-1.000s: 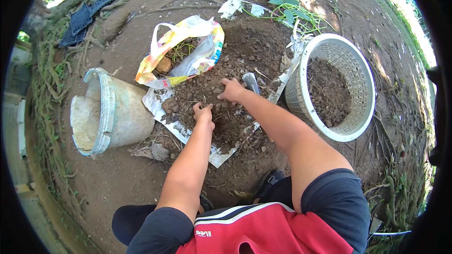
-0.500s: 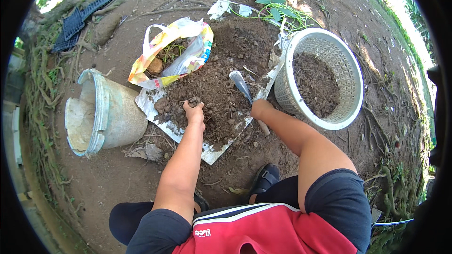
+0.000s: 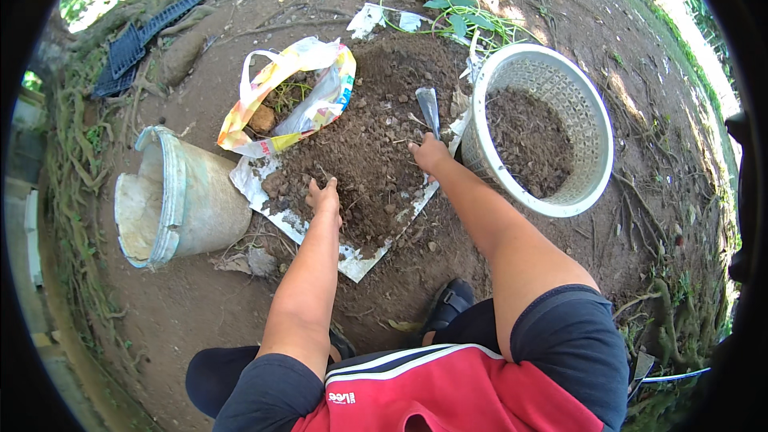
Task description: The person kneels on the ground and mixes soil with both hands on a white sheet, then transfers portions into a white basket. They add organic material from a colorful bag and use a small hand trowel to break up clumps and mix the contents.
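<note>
A heap of dark, crumbly soil (image 3: 372, 132) is spread over a torn white sheet (image 3: 290, 226) on the ground. My right hand (image 3: 433, 157) is wrapped round the handle of a hand trowel (image 3: 429, 110), its grey metal blade pointing away from me over the soil's right side. At the near left part of the heap, my left hand (image 3: 325, 198) has its thumb and fingers apart against the soil. Just beyond it stands a colourful plastic bag (image 3: 342, 84), its mouth wide, with soil and plant bits inside.
Close on the right, a white lattice basket (image 3: 598, 176) holds soil. To the left lies a tilted, broken-rimmed pale bucket (image 3: 210, 206). Green leafy vines (image 3: 460, 12) lie at the far edge. Black plastic trays (image 3: 124, 52) rest at far left among roots.
My right hand and the trowel have moved up and slightly left, and the blade now points more straight ahead. My left hand has shifted slightly nearer to me, fingers still at the soil.
</note>
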The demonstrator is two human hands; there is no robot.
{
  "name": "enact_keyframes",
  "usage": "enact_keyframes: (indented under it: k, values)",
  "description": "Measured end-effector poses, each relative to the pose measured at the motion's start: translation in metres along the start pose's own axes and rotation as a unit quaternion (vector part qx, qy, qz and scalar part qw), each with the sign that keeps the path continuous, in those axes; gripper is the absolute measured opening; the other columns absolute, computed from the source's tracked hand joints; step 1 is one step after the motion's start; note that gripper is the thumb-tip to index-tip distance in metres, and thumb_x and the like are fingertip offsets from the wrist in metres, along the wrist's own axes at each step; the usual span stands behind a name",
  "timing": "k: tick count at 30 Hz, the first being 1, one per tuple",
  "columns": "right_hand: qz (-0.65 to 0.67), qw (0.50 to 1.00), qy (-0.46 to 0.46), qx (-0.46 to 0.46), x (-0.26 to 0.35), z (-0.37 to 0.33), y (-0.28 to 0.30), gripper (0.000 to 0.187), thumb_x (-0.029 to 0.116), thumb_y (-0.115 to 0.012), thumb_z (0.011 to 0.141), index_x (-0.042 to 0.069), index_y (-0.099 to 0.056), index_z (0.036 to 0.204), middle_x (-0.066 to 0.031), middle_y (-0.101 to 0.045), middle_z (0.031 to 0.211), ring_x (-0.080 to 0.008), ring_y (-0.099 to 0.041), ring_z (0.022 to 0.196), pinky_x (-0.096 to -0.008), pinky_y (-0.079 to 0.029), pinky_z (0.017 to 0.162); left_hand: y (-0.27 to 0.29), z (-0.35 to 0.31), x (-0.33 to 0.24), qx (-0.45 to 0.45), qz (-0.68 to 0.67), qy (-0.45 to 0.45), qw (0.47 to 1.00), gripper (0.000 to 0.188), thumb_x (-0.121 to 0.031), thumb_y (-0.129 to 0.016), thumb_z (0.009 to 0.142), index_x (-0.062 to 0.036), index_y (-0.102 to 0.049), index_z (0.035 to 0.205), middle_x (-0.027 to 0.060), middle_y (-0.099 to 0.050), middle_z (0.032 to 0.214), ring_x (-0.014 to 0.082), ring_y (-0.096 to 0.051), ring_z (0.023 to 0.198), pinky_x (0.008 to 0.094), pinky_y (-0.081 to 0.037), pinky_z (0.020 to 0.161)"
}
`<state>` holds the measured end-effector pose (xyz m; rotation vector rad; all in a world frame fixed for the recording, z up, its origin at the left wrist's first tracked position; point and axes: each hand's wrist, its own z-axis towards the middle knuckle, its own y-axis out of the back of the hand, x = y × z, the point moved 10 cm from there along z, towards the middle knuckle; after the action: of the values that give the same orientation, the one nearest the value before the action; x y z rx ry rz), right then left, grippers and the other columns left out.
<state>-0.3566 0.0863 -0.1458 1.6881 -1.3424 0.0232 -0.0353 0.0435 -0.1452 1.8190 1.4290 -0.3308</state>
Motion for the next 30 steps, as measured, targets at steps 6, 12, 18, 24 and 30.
enact_keyframes:
  k: [6,12,18,24,30]
  values:
    - [0.067,0.996,-0.042,0.047,0.007,-0.013,-0.026,0.074,0.052,-0.053,0.085,0.001,-0.031,0.134,-0.0240,-0.044,0.129,-0.0375,-0.059,0.101,-0.0389,-0.060,0.056,-0.011,0.008,0.001,0.062,-0.065,0.032,0.995,0.078,-0.046,-0.061,0.083,-0.0289,-0.015,0.145,0.0103,-0.001,0.148,0.0421,-0.022,0.132,0.0689,-0.038,0.086]
    - [0.127,0.984,-0.027,0.124,0.062,-0.055,-0.099,0.077,0.045,-0.064,0.079,0.013,-0.029,0.139,-0.0211,-0.020,0.140,-0.0433,-0.040,0.122,-0.0436,-0.059,0.068,-0.027,0.014,-0.006,0.049,-0.044,0.016,0.998,0.089,-0.042,-0.071,0.076,-0.0258,-0.018,0.145,0.0126,-0.005,0.148,0.0400,-0.024,0.131,0.0588,-0.039,0.093]
    - [-0.045,0.970,0.202,0.126,0.121,-0.049,-0.090,0.059,0.023,-0.072,0.075,0.005,-0.048,0.126,-0.0253,-0.055,0.115,-0.0361,-0.053,0.111,-0.0392,-0.048,0.089,-0.028,0.027,-0.018,0.115,-0.217,-0.038,0.969,0.055,-0.006,-0.061,0.079,-0.0096,-0.037,0.129,0.0126,-0.053,0.117,0.0270,-0.051,0.107,0.0445,-0.043,0.086]
    - [-0.129,0.944,0.297,0.061,0.156,-0.065,-0.067,0.039,0.028,-0.069,0.080,0.000,-0.056,0.104,-0.0229,-0.063,0.099,-0.0367,-0.060,0.097,-0.0419,-0.048,0.085,-0.016,0.019,-0.040,0.100,-0.208,-0.105,0.967,0.044,-0.007,-0.059,0.085,-0.0066,-0.041,0.126,0.0140,-0.053,0.119,0.0258,-0.052,0.105,0.0405,-0.044,0.084]
    - [-0.091,0.948,0.280,0.118,0.161,-0.075,-0.064,0.049,0.041,-0.062,0.083,0.001,-0.054,0.111,-0.0255,-0.059,0.107,-0.0383,-0.057,0.103,-0.0435,-0.046,0.088,-0.016,0.020,-0.045,0.078,-0.190,-0.105,0.973,0.044,-0.019,-0.057,0.090,-0.0067,-0.042,0.129,0.0147,-0.053,0.119,0.0249,-0.051,0.106,0.0387,-0.042,0.086]
